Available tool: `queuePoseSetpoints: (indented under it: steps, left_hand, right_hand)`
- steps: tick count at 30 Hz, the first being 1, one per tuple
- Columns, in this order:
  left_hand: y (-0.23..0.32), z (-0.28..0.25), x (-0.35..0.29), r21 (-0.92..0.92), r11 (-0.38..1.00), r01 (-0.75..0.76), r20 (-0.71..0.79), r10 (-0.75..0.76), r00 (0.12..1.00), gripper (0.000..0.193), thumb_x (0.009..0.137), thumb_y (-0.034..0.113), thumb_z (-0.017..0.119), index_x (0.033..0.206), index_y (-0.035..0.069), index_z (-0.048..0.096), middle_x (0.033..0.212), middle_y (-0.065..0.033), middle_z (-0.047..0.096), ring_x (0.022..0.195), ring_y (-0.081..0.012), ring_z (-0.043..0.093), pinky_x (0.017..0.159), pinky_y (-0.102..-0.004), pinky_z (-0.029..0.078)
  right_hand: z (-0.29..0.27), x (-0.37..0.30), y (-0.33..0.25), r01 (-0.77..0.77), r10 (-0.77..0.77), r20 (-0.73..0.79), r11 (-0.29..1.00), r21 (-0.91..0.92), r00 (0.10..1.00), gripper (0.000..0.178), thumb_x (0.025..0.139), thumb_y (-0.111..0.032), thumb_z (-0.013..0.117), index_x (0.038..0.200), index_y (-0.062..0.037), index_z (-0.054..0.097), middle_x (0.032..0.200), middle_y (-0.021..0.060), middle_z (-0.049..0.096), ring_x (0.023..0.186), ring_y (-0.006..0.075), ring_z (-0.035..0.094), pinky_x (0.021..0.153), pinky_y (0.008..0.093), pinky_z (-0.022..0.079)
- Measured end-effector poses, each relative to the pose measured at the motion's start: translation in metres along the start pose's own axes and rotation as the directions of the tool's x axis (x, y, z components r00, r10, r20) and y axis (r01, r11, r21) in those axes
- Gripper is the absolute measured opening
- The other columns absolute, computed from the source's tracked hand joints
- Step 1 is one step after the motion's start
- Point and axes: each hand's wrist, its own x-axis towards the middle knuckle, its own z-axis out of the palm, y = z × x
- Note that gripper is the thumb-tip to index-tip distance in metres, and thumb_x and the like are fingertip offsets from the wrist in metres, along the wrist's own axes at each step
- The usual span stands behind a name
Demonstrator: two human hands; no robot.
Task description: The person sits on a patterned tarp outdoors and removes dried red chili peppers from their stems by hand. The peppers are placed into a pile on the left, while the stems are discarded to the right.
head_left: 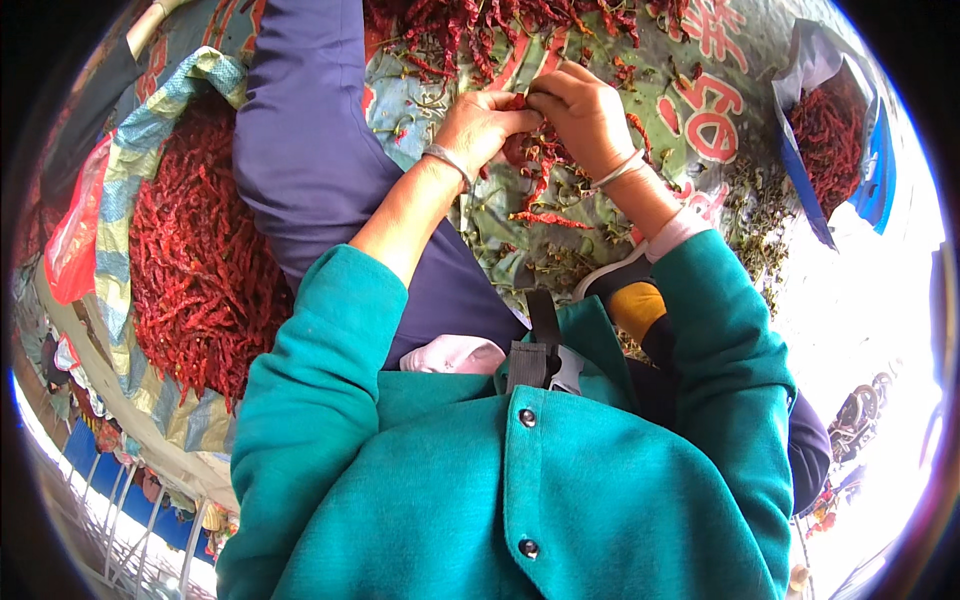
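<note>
Above the green printed sheet (600, 60), my two hands meet at a small bunch of dried red chilies (540, 150). My left hand (474, 128) pinches at its left side with thumb and forefinger. Bent over the top, my right hand (588, 112) has its fingertips closed on the bunch too. Some of the chilies dangle between the hands, and the parts right under the fingertips are hidden. A loose red chili (550, 219) lies just below, among scattered dry stems (560, 250).
A heap of dried chilies (480, 30) lies beyond my hands. To my left stands a striped woven sack (118, 240) full of chilies; a blue and white bag (875, 180) holding more is at the far right. Another person's hand (145, 30) shows at the upper left.
</note>
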Motion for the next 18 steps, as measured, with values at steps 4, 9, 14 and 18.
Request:
queuePoseSetpoints:
  steps: [4, 9, 14, 18]
  left_hand:
    - [-0.004, -0.002, -0.004, -0.123, 0.976, 0.181, -0.040, -0.187, 0.982, 0.011, 0.078, 0.009, 0.062, 0.087, 0.001, 0.061, 0.067, -0.0022, 0.057, 0.053, -0.0074, 0.052, 0.038, -0.0195, 0.038]
    - [-0.017, -0.024, 0.006, -0.482, 0.866, -0.134, -0.131, 0.080, 0.988, 0.013, 0.086, 0.011, 0.057, 0.093, 0.000, 0.055, 0.080, -0.0109, 0.062, 0.066, -0.0191, 0.062, 0.061, -0.0311, 0.054]
    - [-0.004, -0.022, 0.002, -0.567, 0.820, -0.083, -0.146, -0.001, 0.989, 0.014, 0.084, 0.009, 0.058, 0.095, 0.000, 0.054, 0.080, -0.0102, 0.060, 0.068, -0.0207, 0.061, 0.063, -0.0359, 0.056]
    - [-0.001, -0.021, 0.002, -0.437, 0.895, -0.086, -0.125, 0.035, 0.992, 0.011, 0.082, 0.008, 0.060, 0.092, 0.003, 0.056, 0.081, -0.0096, 0.060, 0.070, -0.0198, 0.061, 0.062, -0.0377, 0.056]
  right_hand:
    - [0.007, 0.015, 0.040, -0.125, 0.064, -0.268, 0.968, -0.219, 0.961, 0.009, 0.075, -0.016, 0.063, 0.080, -0.0096, 0.065, 0.077, 0.0095, 0.059, 0.071, 0.0307, 0.060, 0.063, 0.0381, 0.049]
    - [-0.025, 0.003, 0.037, -0.263, 0.241, 0.609, 0.963, -0.055, 0.756, 0.013, 0.072, -0.013, 0.063, 0.084, -0.0102, 0.067, 0.078, 0.0103, 0.065, 0.073, 0.0233, 0.063, 0.064, 0.0352, 0.050]
    - [-0.005, 0.001, 0.042, 0.078, -0.006, 0.440, 0.986, -0.146, 0.898, 0.016, 0.071, -0.013, 0.063, 0.086, -0.0065, 0.061, 0.074, 0.0152, 0.061, 0.073, 0.0278, 0.062, 0.065, 0.0375, 0.049]
    - [0.012, 0.004, 0.054, 0.039, 0.173, 0.370, 0.864, -0.502, 0.913, 0.011, 0.077, -0.014, 0.056, 0.087, -0.0113, 0.061, 0.088, 0.0107, 0.060, 0.085, 0.0284, 0.061, 0.070, 0.0377, 0.051]
